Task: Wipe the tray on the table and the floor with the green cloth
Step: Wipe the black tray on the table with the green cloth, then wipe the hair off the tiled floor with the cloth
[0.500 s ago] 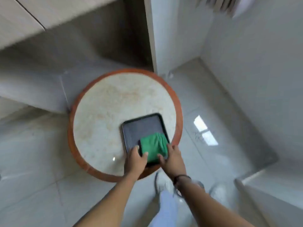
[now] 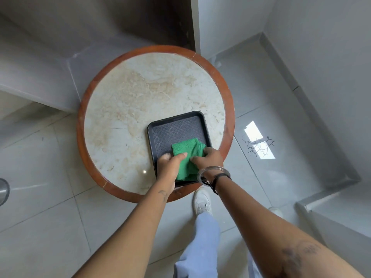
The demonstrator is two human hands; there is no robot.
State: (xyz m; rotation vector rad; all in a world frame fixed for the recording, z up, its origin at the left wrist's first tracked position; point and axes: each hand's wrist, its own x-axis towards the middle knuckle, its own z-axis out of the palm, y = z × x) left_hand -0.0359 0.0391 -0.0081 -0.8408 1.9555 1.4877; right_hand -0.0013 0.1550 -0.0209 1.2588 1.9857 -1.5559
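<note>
Now: both hands on the cloth in the tray

Folded and bright, the green cloth (image 2: 187, 155) lies in the black textured tray (image 2: 176, 127), lower right of the round table (image 2: 128, 101). Left hand (image 2: 168, 167) and right hand (image 2: 208, 157) press it, fingers apparently spread flat, not gripping.

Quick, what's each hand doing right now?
Left hand: fingers flat and open, pressing on the cloth in the tray.
Right hand: fingers curled on the cloth's right side; whether it grips or just presses cannot be told.
</note>
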